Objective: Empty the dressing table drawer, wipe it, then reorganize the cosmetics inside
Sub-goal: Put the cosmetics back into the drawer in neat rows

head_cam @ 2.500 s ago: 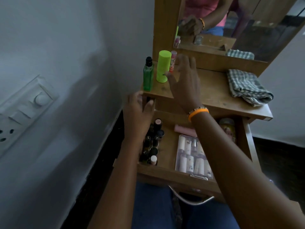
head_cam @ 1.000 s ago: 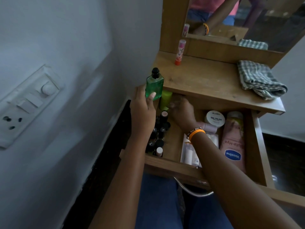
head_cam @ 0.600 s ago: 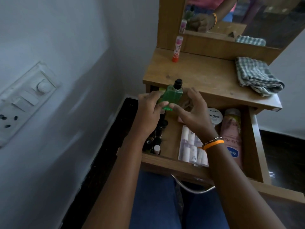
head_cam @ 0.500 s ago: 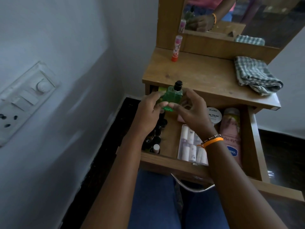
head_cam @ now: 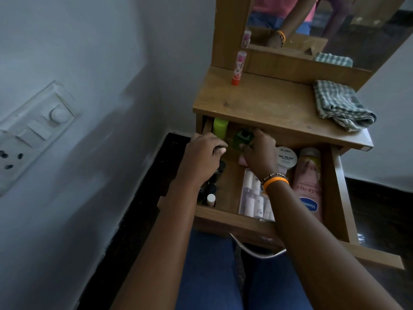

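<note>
- Drawer (head_cam: 335,193): open, refilled; tube pack (head_cam: 254,198) at 6 o'clock, polish bottles (head_cam: 211,191) at 7, lotion (head_cam: 309,184) at 4.
- Left hand (head_cam: 201,157): curled at the drawer's left side; cannot tell whether it holds anything.
- Right hand (head_cam: 260,153): closed around green bottle (head_cam: 242,138), at 12, beside lime can (head_cam: 220,127).
- Tabletop (head_cam: 268,101): stick (head_cam: 238,68) and cloth (head_cam: 342,105) remain.
- Status: reorganizing nearly complete, by appearance.

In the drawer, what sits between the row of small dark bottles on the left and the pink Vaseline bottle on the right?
Head view: a clear case of small white tubes lies between the dark bottles and the Vaseline bottle, partly under the right forearm. Bare drawer floor separates it from the bottles.
</note>
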Demonstrator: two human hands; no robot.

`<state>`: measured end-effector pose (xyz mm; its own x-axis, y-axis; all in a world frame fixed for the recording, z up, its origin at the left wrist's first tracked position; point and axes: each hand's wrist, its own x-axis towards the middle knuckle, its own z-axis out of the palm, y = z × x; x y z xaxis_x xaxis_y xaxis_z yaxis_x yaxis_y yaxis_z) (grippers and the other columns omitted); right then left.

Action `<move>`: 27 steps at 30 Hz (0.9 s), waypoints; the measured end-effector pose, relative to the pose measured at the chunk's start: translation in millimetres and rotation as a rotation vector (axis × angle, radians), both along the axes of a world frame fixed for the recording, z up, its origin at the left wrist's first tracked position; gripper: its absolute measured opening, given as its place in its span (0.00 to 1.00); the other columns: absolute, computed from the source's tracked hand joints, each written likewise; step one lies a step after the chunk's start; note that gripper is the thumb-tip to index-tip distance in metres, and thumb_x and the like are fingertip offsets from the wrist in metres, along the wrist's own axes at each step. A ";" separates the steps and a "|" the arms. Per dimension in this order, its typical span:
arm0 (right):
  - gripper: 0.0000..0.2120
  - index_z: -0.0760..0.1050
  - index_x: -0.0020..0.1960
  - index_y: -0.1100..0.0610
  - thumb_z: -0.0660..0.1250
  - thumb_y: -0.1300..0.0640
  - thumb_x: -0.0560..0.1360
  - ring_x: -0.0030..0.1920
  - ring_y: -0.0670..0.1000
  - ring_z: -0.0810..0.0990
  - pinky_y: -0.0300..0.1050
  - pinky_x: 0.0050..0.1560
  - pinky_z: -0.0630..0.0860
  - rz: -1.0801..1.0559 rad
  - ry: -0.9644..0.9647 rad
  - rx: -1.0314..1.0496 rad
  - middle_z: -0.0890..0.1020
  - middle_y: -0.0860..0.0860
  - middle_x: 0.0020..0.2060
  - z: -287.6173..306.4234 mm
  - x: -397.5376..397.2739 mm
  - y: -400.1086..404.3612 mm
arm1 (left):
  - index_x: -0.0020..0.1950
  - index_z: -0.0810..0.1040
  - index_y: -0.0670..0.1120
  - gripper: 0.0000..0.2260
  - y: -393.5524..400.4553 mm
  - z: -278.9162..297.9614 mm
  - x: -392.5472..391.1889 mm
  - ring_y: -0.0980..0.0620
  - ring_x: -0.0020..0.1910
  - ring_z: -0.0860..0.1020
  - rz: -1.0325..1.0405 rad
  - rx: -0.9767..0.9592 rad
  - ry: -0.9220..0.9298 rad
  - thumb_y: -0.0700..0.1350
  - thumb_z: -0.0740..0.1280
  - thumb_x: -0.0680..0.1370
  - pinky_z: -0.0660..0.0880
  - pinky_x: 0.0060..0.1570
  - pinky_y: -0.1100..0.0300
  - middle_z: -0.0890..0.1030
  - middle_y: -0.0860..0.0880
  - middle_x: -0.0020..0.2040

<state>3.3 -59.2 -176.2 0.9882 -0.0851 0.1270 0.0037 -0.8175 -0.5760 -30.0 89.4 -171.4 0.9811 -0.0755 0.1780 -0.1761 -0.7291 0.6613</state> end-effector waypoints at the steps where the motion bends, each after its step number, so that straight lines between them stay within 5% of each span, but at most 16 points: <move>1: 0.16 0.73 0.60 0.63 0.66 0.63 0.73 0.56 0.65 0.76 0.54 0.52 0.75 -0.019 0.014 -0.008 0.78 0.63 0.56 -0.6 3.4 1.6 | 0.54 0.81 0.46 0.09 -0.3 0.1 -0.3 0.49 0.58 0.70 0.008 -0.002 -0.001 0.42 0.64 0.78 0.68 0.56 0.54 0.80 0.50 0.54; 6: 0.13 0.76 0.56 0.67 0.62 0.69 0.73 0.54 0.64 0.79 0.48 0.48 0.74 0.050 0.083 0.074 0.81 0.66 0.52 -2.6 17.9 10.3 | 0.53 0.81 0.47 0.08 -0.3 1.6 -0.3 0.50 0.57 0.69 0.018 -0.015 0.007 0.42 0.64 0.78 0.68 0.56 0.55 0.80 0.50 0.52; 19: 0.07 0.79 0.48 0.64 0.64 0.66 0.72 0.48 0.60 0.81 0.25 0.24 0.58 -0.042 0.099 0.109 0.84 0.61 0.46 -20.8 31.6 5.2 | 0.60 0.77 0.48 0.11 -1.6 3.9 -0.4 0.51 0.60 0.66 0.028 0.012 0.046 0.46 0.63 0.79 0.63 0.55 0.59 0.77 0.51 0.56; 27: 0.13 0.79 0.52 0.63 0.68 0.55 0.73 0.51 0.59 0.81 0.38 0.40 0.63 -0.073 0.142 0.172 0.83 0.59 0.49 -20.0 31.3 6.0 | 0.60 0.77 0.48 0.11 -2.5 4.5 -1.6 0.53 0.59 0.66 0.034 0.004 0.052 0.46 0.63 0.78 0.63 0.55 0.59 0.77 0.52 0.55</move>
